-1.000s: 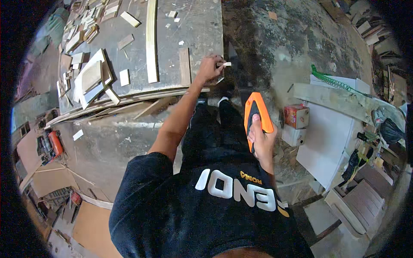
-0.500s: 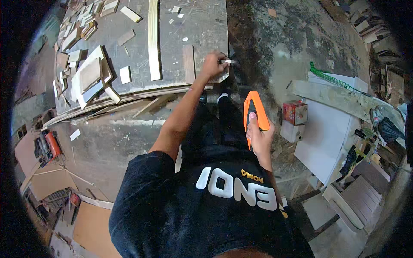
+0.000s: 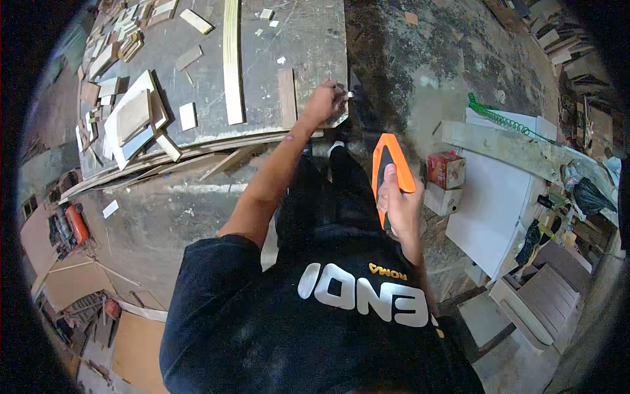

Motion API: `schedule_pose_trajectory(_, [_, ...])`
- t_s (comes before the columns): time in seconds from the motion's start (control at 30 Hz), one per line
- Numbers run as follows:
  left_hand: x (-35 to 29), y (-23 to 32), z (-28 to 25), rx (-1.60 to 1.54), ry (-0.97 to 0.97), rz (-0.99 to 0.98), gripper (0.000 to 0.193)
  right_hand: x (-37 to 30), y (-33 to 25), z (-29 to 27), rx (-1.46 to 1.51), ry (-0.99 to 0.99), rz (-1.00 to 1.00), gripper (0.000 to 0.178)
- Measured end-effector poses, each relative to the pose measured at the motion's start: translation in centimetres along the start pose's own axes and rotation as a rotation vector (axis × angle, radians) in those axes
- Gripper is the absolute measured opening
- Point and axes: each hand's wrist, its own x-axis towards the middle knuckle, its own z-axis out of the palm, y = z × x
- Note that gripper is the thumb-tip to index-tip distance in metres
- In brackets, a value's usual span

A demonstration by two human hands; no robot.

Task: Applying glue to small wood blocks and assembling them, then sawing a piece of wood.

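Observation:
My left hand (image 3: 323, 103) reaches over the near right corner of the dark worktable (image 3: 275, 72). Its fingers are curled together on a small pale piece (image 3: 351, 94) at the table's right edge; what that piece is I cannot make out. My right hand (image 3: 399, 205) is closed round an orange-and-black tool (image 3: 391, 152) with a long, angular, frame-like body. It is held off the table, in front of my right side, and the thumb lies along it. A brown wooden strip (image 3: 287, 98) lies just left of my left hand.
A long pale batten (image 3: 232, 65) and many wood offcuts (image 3: 134, 118) lie on the table. Boards lean along its near side. To the right stand a red box (image 3: 446, 169) on a white one, a white panel (image 3: 489, 207) and a green coiled hose (image 3: 502, 119).
My right hand has turned the orange tool slightly, and its black inner part now shows more. My left hand remains at the table edge, its fingers shifted a little. The view has moved slightly.

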Motion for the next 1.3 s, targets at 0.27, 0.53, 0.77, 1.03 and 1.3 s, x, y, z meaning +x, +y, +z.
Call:
schedule_pose_trajectory(0.27, [0.2,1.5,-0.2,-0.058,-0.038,-0.035,0.008,1.2,-3.2,1.7,-0.083,0.074,0.067,0.038])
schedule_pose_trajectory(0.53, [-0.4,1.0,0.1,-0.008,0.062,0.038,0.011,0.5,-3.0,1.4,-0.076,0.083,0.078,0.035])
schedule_pose_trajectory(0.77, [-0.3,1.3,0.3,0.002,0.063,0.043,0.015,0.7,-2.9,1.7,-0.092,0.067,0.07,0.034])
schedule_pose_trajectory(1.03, [-0.3,1.4,0.3,-0.003,0.094,0.058,0.009,0.5,-2.8,1.5,-0.107,0.087,0.102,0.034])
schedule_pose_trajectory(1.3, [-0.6,1.4,0.0,0.0,0.048,0.042,0.015,0.8,-2.0,1.9,-0.142,0.052,0.075,0.029])
